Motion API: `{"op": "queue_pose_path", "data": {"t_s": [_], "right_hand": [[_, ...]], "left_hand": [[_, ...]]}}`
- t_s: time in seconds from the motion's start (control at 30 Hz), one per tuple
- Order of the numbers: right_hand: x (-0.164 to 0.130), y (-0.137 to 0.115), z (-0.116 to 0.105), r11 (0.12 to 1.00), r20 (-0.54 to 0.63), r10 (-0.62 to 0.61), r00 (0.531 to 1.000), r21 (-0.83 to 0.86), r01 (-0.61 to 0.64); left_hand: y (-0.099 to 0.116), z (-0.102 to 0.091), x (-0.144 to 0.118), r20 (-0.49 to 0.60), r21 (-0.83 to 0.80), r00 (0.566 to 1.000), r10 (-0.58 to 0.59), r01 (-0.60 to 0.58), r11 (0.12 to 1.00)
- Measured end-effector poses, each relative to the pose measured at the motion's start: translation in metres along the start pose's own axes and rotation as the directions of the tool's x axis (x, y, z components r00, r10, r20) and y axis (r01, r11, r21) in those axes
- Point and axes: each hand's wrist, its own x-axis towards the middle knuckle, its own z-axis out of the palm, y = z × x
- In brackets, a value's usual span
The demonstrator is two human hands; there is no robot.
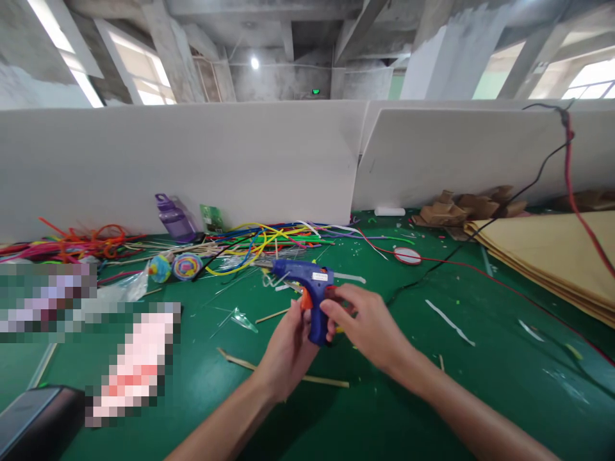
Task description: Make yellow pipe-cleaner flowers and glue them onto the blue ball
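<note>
A blue hot glue gun (318, 301) with an orange trigger (306, 299) is held up over the green table, its nozzle pointing left. A pale glue stick (353, 278) sticks out of its back end. My left hand (288, 352) grips the handle from the left, with the thumb by the trigger. From the right, my right hand (369, 323) closes its thumb and fingers on the back of the handle. Part of its fingers is hidden behind the gun. A small bit of yellow shows beneath them, too covered to name.
Wooden sticks (327, 381) lie below my hands. Behind are colourful pipe cleaners (269, 240), a purple bottle (175, 218) and two round colourful pieces (187, 266). Brown paper sheets (552, 256) lie right, near a red cable (514, 291). White boards (192, 160) stand along the back.
</note>
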Motion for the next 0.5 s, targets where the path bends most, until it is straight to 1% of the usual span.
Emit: {"op": "queue_pose_path", "data": {"t_s": [0.03,0.07,0.1,0.13,0.2,0.23,0.27,0.3,0.33,0.37,0.4,0.43,0.47,0.5], "right_hand": [[-0.001,-0.003,0.008,0.982,0.105,0.118,0.987,0.136,-0.132],[-0.002,-0.005,0.015,0.941,0.168,0.201,0.965,0.241,-0.238],[-0.002,-0.006,0.021,0.891,0.197,0.258,0.946,0.33,-0.312],[-0.002,-0.008,0.025,0.836,0.201,0.307,0.93,0.41,-0.365],[-0.001,-0.008,0.028,0.736,0.191,0.386,0.903,0.527,-0.426],[0.0,-0.007,0.027,0.692,0.185,0.421,0.888,0.568,-0.446],[0.002,-0.006,0.025,0.658,0.177,0.451,0.875,0.597,-0.46],[0.004,-0.003,0.021,0.638,0.161,0.472,0.867,0.616,-0.462],[0.007,0.0,0.017,0.633,0.129,0.485,0.865,0.631,-0.449],[0.011,0.005,0.012,0.639,0.088,0.487,0.869,0.642,-0.424],[0.014,0.009,0.006,0.654,0.048,0.475,0.879,0.649,-0.389],[0.018,0.015,0.0,0.66,0.022,0.466,0.885,0.657,-0.364],[0.021,0.019,-0.006,0.661,0.011,0.464,0.886,0.661,-0.355],[0.024,0.024,-0.01,0.671,-0.004,0.463,0.886,0.655,-0.348]], "left_hand": [[-0.005,-0.001,0.0,-0.011,0.027,1.0,0.003,-0.003,1.0],[-0.009,-0.001,0.001,-0.024,0.058,1.0,0.014,-0.013,0.998],[-0.013,-0.002,0.001,-0.043,0.099,0.999,0.022,-0.018,0.995],[-0.017,-0.001,0.001,-0.066,0.143,0.997,0.031,-0.021,0.989],[-0.02,-0.001,0.002,-0.105,0.262,0.992,0.065,-0.035,0.964],[-0.019,0.0,0.003,-0.106,0.349,0.991,0.086,-0.044,0.936],[-0.015,-0.001,0.004,-0.088,0.458,0.99,0.108,-0.056,0.887],[-0.009,-0.002,0.006,-0.059,0.594,0.99,0.13,-0.07,0.801],[0.0,-0.005,0.009,-0.012,0.739,0.993,0.121,-0.073,0.67],[0.012,-0.009,0.013,0.01,0.87,0.991,0.13,-0.073,0.488],[0.025,-0.016,0.017,0.006,0.952,0.98,0.198,-0.066,0.298],[0.039,-0.024,0.023,0.018,0.991,0.947,0.321,-0.06,0.123],[0.054,-0.034,0.03,0.089,0.996,0.905,0.417,-0.069,-0.062],[0.068,-0.045,0.038,0.196,0.968,0.84,0.506,-0.083,-0.236]]}}
